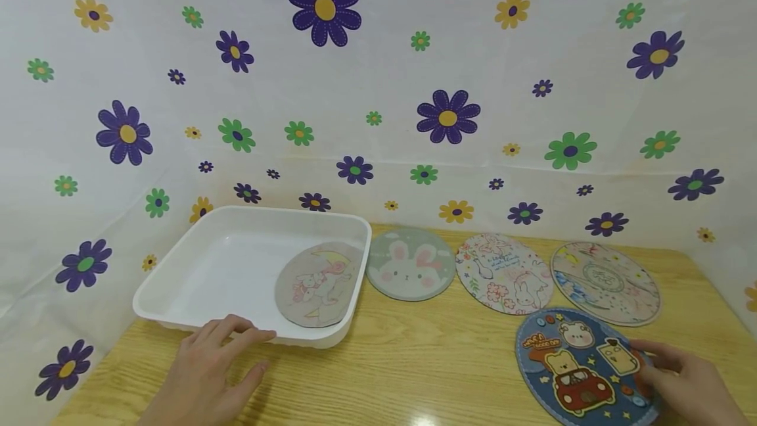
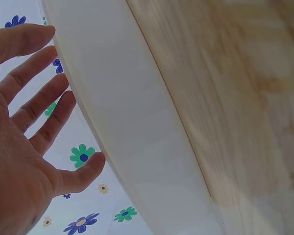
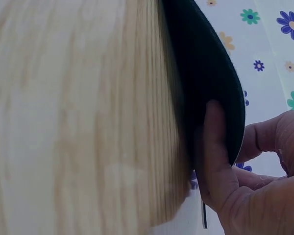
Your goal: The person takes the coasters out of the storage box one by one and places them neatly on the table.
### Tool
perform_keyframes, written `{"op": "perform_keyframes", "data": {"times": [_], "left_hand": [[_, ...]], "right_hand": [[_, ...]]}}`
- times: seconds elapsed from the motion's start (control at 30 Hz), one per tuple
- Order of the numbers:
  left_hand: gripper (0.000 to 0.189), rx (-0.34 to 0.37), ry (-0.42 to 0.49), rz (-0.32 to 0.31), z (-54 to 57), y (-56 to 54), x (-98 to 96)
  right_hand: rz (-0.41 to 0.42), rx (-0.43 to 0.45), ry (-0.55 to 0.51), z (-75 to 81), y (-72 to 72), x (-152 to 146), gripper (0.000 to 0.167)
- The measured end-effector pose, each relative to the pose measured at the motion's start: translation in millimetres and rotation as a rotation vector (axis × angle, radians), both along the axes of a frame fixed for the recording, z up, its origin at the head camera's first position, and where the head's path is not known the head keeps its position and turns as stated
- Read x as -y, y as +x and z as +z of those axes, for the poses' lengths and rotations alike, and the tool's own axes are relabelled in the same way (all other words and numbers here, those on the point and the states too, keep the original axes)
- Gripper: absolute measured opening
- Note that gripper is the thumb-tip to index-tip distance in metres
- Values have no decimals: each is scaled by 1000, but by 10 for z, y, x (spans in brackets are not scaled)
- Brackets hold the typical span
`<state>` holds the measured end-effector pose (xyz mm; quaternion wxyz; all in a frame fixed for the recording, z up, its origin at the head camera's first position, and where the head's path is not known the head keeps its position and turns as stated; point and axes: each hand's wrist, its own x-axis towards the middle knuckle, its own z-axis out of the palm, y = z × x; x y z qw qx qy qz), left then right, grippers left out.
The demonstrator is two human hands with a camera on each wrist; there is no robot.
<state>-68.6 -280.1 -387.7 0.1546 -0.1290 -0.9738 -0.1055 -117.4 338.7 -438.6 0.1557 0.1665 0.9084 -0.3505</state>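
My right hand (image 1: 688,377) grips a round blue mouse pad (image 1: 538,380) by its right edge, thumb above and fingers beneath. This pad carries a red car and bear cartoons. In the right wrist view its dark underside (image 3: 210,63) shows, raised off the wood at the held side. At the near rim of a white tray (image 1: 236,275), my left hand (image 1: 207,370) rests with loosely extended fingertips (image 2: 68,100) against the edge. Inside the tray, at its right end, a pale round mouse pad (image 1: 319,284) with bunnies and a moon leans on the wall.
Behind the blue pad, a green bunny pad (image 1: 411,265), a white pad with pink drawings (image 1: 503,275) and a multicoloured pad (image 1: 606,284) lie in a row on the wooden table (image 1: 402,367). A flower-printed white sheet (image 1: 367,84) hangs along the back and sides.
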Motion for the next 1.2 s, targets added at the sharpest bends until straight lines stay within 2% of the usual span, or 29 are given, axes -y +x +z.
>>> {"op": "perform_keyframes", "data": {"times": [0.3,0.6,0.73,1.03,1.2], "left_hand": [[41,-4,0,-3,11,8,-10],[40,-10,4,-3,18,7,-10],[40,-13,3,-5,16,6,-8],[43,-72,6,-28,-16,1,8],[42,-47,10,-14,-13,5,3]], "right_hand": [[2,-22,-10,-29,-34,-37,59],[77,14,28,88,-58,-31,60],[118,3,48,99,-70,-41,57],[141,2,103,101,-89,-48,62],[147,7,121,144,-79,-36,62]]}}
